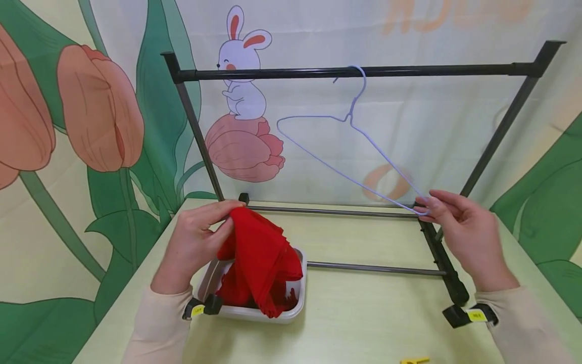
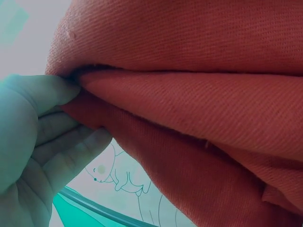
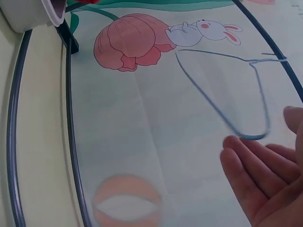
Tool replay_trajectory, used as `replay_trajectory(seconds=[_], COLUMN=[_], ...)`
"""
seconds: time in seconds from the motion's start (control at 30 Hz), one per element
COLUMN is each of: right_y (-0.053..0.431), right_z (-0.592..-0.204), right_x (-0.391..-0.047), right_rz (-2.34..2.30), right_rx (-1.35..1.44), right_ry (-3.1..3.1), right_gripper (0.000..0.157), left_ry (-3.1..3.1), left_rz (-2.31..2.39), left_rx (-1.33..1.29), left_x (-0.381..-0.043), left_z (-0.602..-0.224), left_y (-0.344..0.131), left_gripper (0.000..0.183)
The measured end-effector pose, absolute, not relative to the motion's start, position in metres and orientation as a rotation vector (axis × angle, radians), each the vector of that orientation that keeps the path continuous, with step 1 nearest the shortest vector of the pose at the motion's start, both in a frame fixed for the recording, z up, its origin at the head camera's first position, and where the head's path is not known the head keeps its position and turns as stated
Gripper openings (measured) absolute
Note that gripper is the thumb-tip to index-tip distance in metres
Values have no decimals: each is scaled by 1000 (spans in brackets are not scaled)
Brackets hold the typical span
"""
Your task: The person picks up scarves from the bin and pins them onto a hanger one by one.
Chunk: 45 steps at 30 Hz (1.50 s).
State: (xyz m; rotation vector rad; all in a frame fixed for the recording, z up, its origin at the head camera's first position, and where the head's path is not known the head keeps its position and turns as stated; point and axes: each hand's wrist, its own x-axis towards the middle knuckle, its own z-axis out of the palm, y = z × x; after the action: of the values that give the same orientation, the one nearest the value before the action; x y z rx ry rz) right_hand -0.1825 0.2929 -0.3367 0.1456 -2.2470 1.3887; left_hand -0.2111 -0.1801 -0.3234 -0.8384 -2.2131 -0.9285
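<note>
Here, the left hand [image 1: 195,240] pinches the top of the red cloth [image 1: 262,250], which droops into the pale tub [image 1: 288,316] by the left end of the black rack [image 1: 273,74], while the right hand [image 1: 470,235] has a loose grip, its extended fingers touching the low corner of the lilac hanger [image 1: 350,118] on the rack's top bar. Ideally, the right fingers should steady that tilted corner without unhooking it, and the left should lift the cloth clear of the tub, letting its folds drop open

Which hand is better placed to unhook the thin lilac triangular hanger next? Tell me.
Probably the right hand: it touches the lower corner of the hanger, while the left hand grips folded red woven cloth.
</note>
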Motion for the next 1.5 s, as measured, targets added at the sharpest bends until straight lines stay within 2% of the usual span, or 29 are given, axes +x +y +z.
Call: replay_trajectory(seconds=[0.33,0.8,1.5], right_y=[277,271,281], right_z=[-321,-327,-306], right_x=[-191,-190,-173], right_rz=[1108,1320,1691], right_rx=[259,402,554], right_ry=[-2521,-2341,-1952], right_gripper=[48,40,30], left_ry=[-2209,-2228,-2217], left_rz=[-919,-924,-931], left_rx=[-843,-830,-812], left_x=[-210,-209,-210], left_z=[-325,-326,-327], left_y=[-180,-179,-180], left_gripper=[35,34,34])
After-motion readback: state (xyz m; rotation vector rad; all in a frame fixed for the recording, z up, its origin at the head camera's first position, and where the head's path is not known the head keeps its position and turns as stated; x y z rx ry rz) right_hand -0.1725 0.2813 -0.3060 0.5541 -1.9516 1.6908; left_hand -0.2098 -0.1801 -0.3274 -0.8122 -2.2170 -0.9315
